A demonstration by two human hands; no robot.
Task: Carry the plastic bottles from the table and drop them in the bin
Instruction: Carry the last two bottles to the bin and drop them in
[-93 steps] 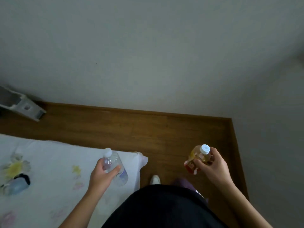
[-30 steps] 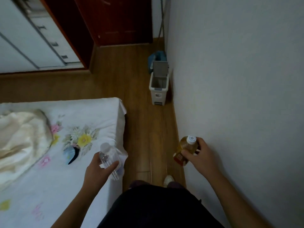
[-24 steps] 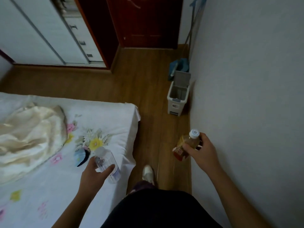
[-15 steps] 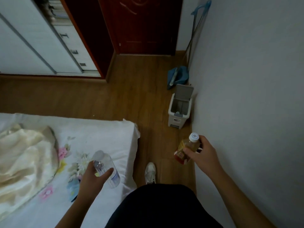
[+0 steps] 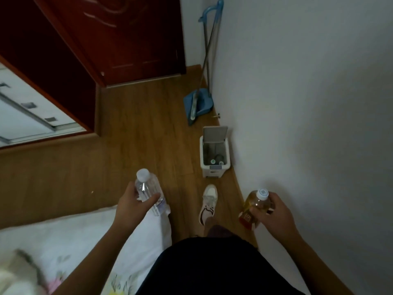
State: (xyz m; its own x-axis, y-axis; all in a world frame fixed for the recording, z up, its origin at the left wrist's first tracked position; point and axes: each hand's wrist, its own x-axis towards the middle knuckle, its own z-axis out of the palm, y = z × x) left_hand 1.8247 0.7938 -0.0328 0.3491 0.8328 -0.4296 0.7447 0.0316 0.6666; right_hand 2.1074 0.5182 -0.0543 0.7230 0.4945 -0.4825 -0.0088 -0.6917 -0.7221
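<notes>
My left hand (image 5: 133,206) grips a clear plastic bottle (image 5: 148,188) with a white cap, held over the corner of the bed. My right hand (image 5: 275,213) grips an amber bottle (image 5: 254,206) with a white cap and a red label, close to the wall. The white bin (image 5: 214,155) stands on the floor against the wall ahead, its lid flipped up. Inside it lie a few dark items. The bin is a step beyond my shoe (image 5: 208,203), between the two hands in the view.
A white bed (image 5: 89,237) with a flowered sheet fills the lower left. A blue dustpan and broom (image 5: 198,103) lean on the wall behind the bin. A dark red door (image 5: 136,39) and a wardrobe (image 5: 27,107) stand further back. Wooden floor runs between bed and wall.
I have walked forward along the wall; the bin is now much closer. Both hands still hold their bottles, and the left one has moved past the bed's corner.
</notes>
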